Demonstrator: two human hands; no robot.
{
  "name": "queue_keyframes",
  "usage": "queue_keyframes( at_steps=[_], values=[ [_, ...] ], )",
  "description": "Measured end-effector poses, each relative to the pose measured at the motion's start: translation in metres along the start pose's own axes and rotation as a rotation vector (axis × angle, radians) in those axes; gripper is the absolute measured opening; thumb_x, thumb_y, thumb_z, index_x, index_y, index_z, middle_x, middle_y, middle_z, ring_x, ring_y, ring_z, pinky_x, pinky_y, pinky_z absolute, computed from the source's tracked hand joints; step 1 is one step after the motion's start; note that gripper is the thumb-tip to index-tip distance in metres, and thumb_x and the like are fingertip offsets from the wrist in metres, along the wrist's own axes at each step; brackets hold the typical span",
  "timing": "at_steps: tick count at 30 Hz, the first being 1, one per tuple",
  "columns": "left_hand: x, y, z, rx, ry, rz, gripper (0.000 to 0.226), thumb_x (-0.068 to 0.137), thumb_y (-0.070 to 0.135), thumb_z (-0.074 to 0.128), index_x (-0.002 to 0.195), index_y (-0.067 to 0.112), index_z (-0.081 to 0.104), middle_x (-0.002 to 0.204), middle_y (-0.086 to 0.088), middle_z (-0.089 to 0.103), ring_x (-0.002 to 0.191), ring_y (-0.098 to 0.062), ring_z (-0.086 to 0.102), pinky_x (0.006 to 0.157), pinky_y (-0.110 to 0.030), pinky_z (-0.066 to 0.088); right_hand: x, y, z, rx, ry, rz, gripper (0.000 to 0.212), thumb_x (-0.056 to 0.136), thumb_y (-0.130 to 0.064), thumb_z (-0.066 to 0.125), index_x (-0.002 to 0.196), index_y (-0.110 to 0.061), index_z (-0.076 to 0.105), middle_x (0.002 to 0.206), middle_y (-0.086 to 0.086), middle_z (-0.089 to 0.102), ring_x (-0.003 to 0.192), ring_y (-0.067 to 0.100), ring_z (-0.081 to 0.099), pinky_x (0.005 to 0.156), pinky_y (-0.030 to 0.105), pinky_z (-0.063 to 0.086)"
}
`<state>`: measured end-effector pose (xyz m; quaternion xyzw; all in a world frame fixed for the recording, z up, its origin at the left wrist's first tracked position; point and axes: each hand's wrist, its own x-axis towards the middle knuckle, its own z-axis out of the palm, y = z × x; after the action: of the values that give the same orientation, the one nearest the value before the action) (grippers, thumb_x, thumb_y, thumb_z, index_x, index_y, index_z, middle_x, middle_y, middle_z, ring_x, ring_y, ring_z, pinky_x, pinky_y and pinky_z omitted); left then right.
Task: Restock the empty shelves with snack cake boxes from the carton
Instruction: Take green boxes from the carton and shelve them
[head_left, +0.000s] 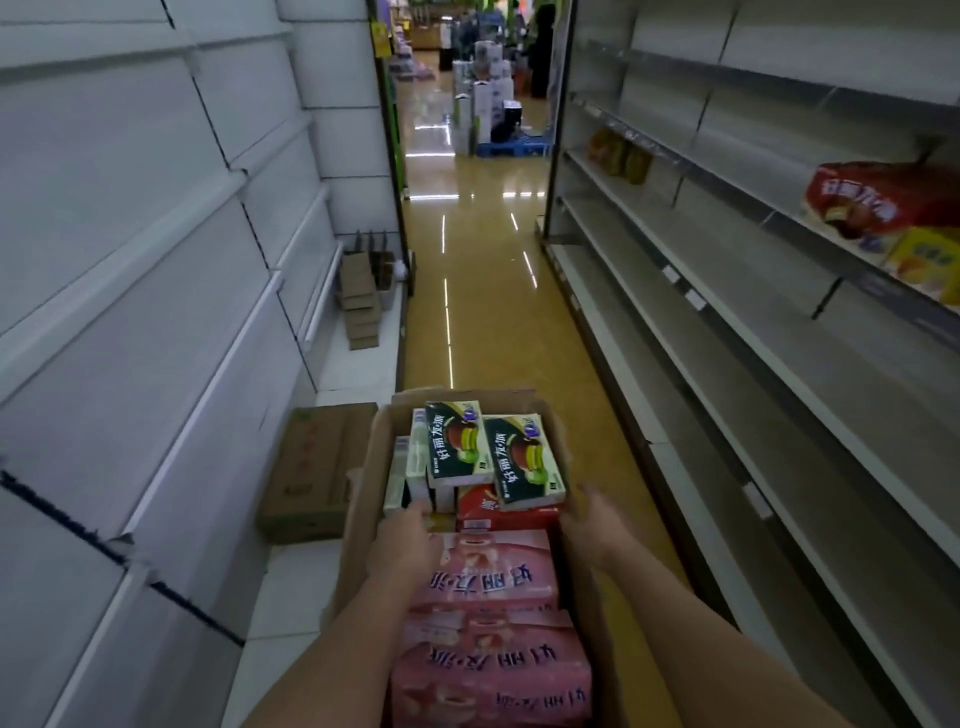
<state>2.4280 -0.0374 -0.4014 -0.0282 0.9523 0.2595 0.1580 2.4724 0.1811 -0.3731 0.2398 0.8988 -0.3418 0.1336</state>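
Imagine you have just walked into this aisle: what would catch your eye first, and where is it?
An open carton low in the middle, packed with pink boxes nearest and green boxes on top farther off, with the left hand and right hand reaching in. Bare grey shelves run along the right.

Dim aisle, brighter toward the upper centre of the frame. White streaks of glare run down the glossy floor. Wide-angle bending bows the shelves at both edges. Soft overall; far background and right edge blurred.

Narrow shop aisle, glossy tan floor, ceiling-light reflections, white wall panels
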Motion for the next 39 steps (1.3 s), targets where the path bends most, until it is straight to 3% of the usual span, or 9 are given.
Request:
queue_keyframes(
  at_steps=[4, 7, 12, 16, 20, 26, 33, 36, 39],
  values=[
    [0.030, -0.004, 0.003, -0.001, 0.004, -0.009, 0.032, 0.090, 0.023, 0.058, 0.121, 0.019, 0.051, 0.120, -0.007, 0.053, 0.107, -0.025, 0.055, 0.087, -0.040, 0.051, 0.043, -0.011, 0.018, -0.001, -0.042, -0.026, 0.041, 0.085, -0.025, 0.055, 0.125, -0.017, 0.046, 0.119, 0.009, 0.061, 0.103, 0.025, 0.060, 0.089, 0.043, 0.052],
    [0.051, 0.000, 0.011, -0.048, 0.007, -0.040, 0.030, 0.090, 0.022, 0.058, 0.118, 0.021, 0.049, 0.120, -0.006, 0.049, 0.105, -0.024, 0.054, 0.087, -0.040, 0.050, 0.076, -0.017, 0.031, -0.096, -0.062, -0.037, 0.046, 0.086, -0.032, 0.057, 0.127, -0.014, 0.044, 0.122, 0.009, 0.057, 0.107, 0.027, 0.058, 0.090, 0.043, 0.051],
    [0.083, 0.017, 0.025, -0.073, 0.021, -0.056, 0.061, 0.092, 0.030, 0.058, 0.145, 0.018, 0.029, 0.145, -0.006, 0.034, 0.131, -0.025, 0.038, 0.103, -0.038, 0.040, 0.114, -0.033, 0.034, -0.232, -0.077, -0.032, 0.048, 0.090, -0.035, 0.056, 0.130, -0.011, 0.046, 0.133, 0.009, 0.048, 0.117, 0.028, 0.052, 0.095, 0.038, 0.047],
    [0.111, 0.029, 0.034, -0.027, 0.049, -0.078, 0.074, 0.094, 0.041, 0.053, 0.151, 0.017, 0.013, 0.155, -0.009, 0.020, 0.140, -0.027, 0.026, 0.108, -0.041, 0.034, 0.143, -0.032, 0.038, -0.202, -0.031, -0.060, 0.060, 0.091, -0.033, 0.057, 0.140, -0.005, 0.035, 0.141, 0.012, 0.039, 0.128, 0.029, 0.042, 0.103, 0.037, 0.040],
    [0.134, 0.036, 0.042, -0.058, 0.002, -0.162, 0.082, 0.094, 0.049, 0.047, 0.153, 0.017, 0.000, 0.159, -0.012, 0.011, 0.144, -0.032, 0.017, 0.111, -0.045, 0.029, 0.164, -0.029, 0.043, -0.163, 0.011, -0.056, 0.060, 0.092, -0.038, 0.054, 0.137, -0.003, 0.036, 0.138, 0.014, 0.041, 0.126, 0.031, 0.044, 0.103, 0.039, 0.039],
    [0.150, 0.043, 0.053, -0.104, 0.018, -0.250, 0.088, 0.093, 0.053, 0.046, 0.152, 0.006, -0.001, 0.158, -0.013, 0.013, 0.144, -0.032, 0.013, 0.114, -0.043, 0.020, 0.180, -0.028, 0.051, -0.103, -0.048, 0.020, 0.071, 0.090, -0.030, 0.060, 0.143, 0.000, 0.024, 0.139, 0.019, 0.040, 0.126, 0.035, 0.043, 0.099, 0.038, 0.038],
    [0.162, 0.048, 0.057, -0.096, 0.098, -0.300, 0.097, 0.083, 0.048, 0.067, 0.151, 0.010, 0.008, 0.151, -0.014, 0.028, 0.139, -0.032, 0.024, 0.105, -0.045, 0.032, 0.190, -0.031, 0.062, -0.085, -0.024, 0.091, 0.102, 0.082, -0.037, 0.070, 0.150, -0.003, 0.001, 0.144, 0.019, 0.035, 0.129, 0.037, 0.039, 0.102, 0.044, 0.038],
    [0.164, 0.043, 0.052, -0.137, 0.124, -0.318, 0.101, 0.077, 0.043, 0.075, 0.150, 0.011, 0.013, 0.148, -0.016, 0.031, 0.137, -0.034, 0.027, 0.105, -0.044, 0.032, 0.195, -0.031, 0.065, -0.056, 0.014, 0.138, 0.096, 0.083, -0.045, 0.066, 0.147, -0.002, 0.009, 0.139, 0.018, 0.045, 0.126, 0.038, 0.043, 0.101, 0.045, 0.041],
    [0.163, 0.036, 0.044, -0.171, 0.085, -0.386, 0.104, 0.070, 0.043, 0.080, 0.147, 0.012, 0.018, 0.141, -0.016, 0.032, 0.131, -0.033, 0.032, 0.102, -0.043, 0.036, 0.193, -0.031, 0.064, -0.027, 0.045, 0.163, 0.078, 0.081, -0.036, 0.071, 0.137, -0.003, 0.029, 0.135, 0.016, 0.049, 0.125, 0.036, 0.044, 0.101, 0.043, 0.040]
  ],
)
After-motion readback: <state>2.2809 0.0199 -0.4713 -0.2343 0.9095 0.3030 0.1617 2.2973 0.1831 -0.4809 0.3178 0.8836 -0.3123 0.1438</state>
